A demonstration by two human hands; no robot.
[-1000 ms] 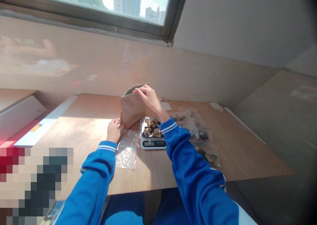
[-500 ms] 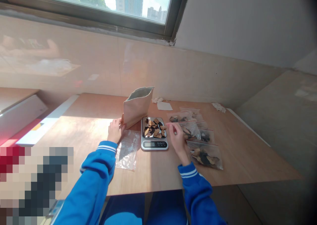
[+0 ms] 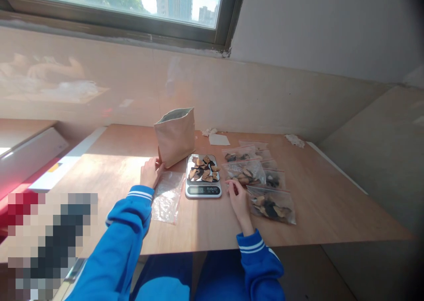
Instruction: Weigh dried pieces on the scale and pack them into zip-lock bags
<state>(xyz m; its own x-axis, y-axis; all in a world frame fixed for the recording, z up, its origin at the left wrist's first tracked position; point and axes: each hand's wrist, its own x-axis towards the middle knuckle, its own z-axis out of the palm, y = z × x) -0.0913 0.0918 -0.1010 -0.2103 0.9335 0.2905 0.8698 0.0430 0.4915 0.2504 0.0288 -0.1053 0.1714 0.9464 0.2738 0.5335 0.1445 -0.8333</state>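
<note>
A digital kitchen scale [image 3: 203,192] lies on the table with several dark-and-tan dried pieces [image 3: 204,168], which look like dried mushroom or fungus, on its plate. Behind and left of it an open-topped brown paper bag [image 3: 175,137] stands upright. My left hand [image 3: 151,172] is closed at the bag's lower left corner, its fingertips partly hidden there. Beneath and beside that hand a clear plastic bag [image 3: 167,197] lies flat. Just right of the scale my right hand [image 3: 239,200] has its fingers curled and pinched; whether anything is between them, I cannot make out.
Several zip bags of dried pieces [image 3: 271,206] lie right of my right hand. A white paper [image 3: 219,139] and crumpled tissue [image 3: 209,132] are near the wall, with another crumpled tissue [image 3: 294,141] farther right. The table's front edge [image 3: 212,250] runs close to my lap.
The brown paper bag has shifted left and turned, now standing straighter. My right hand has drawn back from the scale's plate toward me. The view has moved slightly.
</note>
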